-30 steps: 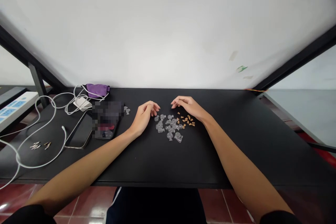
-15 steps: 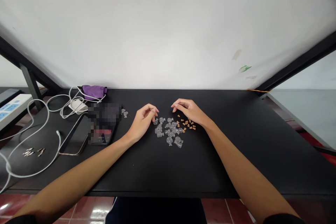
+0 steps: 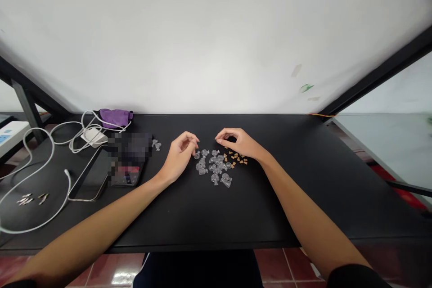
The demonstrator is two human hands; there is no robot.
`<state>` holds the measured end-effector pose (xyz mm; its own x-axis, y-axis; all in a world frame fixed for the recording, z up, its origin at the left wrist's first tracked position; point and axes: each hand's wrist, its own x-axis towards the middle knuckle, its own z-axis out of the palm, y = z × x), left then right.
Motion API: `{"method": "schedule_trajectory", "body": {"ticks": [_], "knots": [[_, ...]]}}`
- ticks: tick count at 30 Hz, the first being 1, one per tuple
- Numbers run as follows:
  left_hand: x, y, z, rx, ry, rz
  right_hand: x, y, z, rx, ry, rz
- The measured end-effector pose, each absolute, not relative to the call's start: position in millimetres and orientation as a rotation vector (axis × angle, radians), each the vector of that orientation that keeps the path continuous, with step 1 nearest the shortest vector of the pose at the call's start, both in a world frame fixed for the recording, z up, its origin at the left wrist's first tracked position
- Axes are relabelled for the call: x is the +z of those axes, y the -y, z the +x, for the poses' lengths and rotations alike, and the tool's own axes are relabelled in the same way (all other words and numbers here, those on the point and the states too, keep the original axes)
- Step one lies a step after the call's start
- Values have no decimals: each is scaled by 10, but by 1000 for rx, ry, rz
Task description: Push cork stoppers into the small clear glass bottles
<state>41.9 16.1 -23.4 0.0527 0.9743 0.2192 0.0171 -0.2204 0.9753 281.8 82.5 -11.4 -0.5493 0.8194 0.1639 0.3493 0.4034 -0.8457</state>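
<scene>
On the black tabletop (image 3: 256,216), from left: small metal parts (image 3: 30,200) inside a loop of white cable (image 3: 69,193), then a smartphone (image 3: 88,175). Left hand (image 3: 180,155) half-curled, gripping nothing visible, fingertips just beside the clear plastic miniature bottles (image 3: 213,166), clustered between the hands. Right hand (image 3: 238,142) likewise half-curled and not gripping, raised just behind tiny cork stoppers (image 3: 236,159).

My black desk (image 3: 256,207) carries tiny clear plastic bottles (image 3: 214,166), cork stoppers (image 3: 236,158) just beside them, a phone (image 3: 126,175), a dark tablet (image 3: 89,175), a white charging cable (image 3: 43,189), a purple cloth (image 3: 114,118) and small metal pieces (image 3: 25,199).
</scene>
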Motion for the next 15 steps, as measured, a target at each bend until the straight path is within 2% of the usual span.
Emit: {"method": "schedule_trajectory", "body": {"ticks": [15], "knots": [[-238, -154, 421, 1331, -1046, 1426, -15, -771, 2907, 1026, 2401, -902]]}}
